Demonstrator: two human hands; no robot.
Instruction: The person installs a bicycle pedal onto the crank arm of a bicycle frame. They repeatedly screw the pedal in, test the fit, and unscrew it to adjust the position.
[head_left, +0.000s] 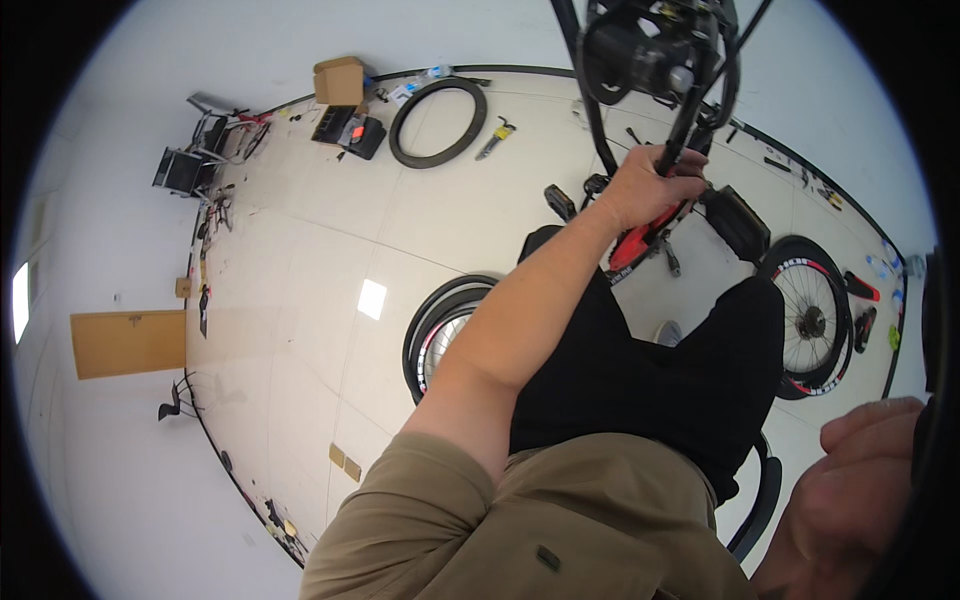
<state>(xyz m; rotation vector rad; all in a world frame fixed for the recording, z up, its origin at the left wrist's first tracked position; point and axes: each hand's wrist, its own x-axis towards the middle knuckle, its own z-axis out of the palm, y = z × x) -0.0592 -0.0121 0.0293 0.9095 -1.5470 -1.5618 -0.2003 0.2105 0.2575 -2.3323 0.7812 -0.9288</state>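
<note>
My left hand (645, 188) is closed around a dark tube (684, 128) of a bicycle, its arm stretched forward over my legs. Dark round parts and cables (640, 60) of the bicycle rise at the top of the view. Below the hand lies a red and black part (640, 243), with a pedal (560, 202) to its left and a black block-shaped part (738, 223) to its right. My right hand (865, 470) is raised close to the camera at the lower right. Its fingers curl against a dark edge; what they hold is hidden.
Spoked wheels lie on the tiled floor, one right (808, 315) and one left (440, 335), partly behind my arm. Farther off are a loose tyre (438, 123), a yellow-handled tool (497, 137), an open cardboard box (338, 80) and a black case (362, 136). Tools (800, 180) line the right wall.
</note>
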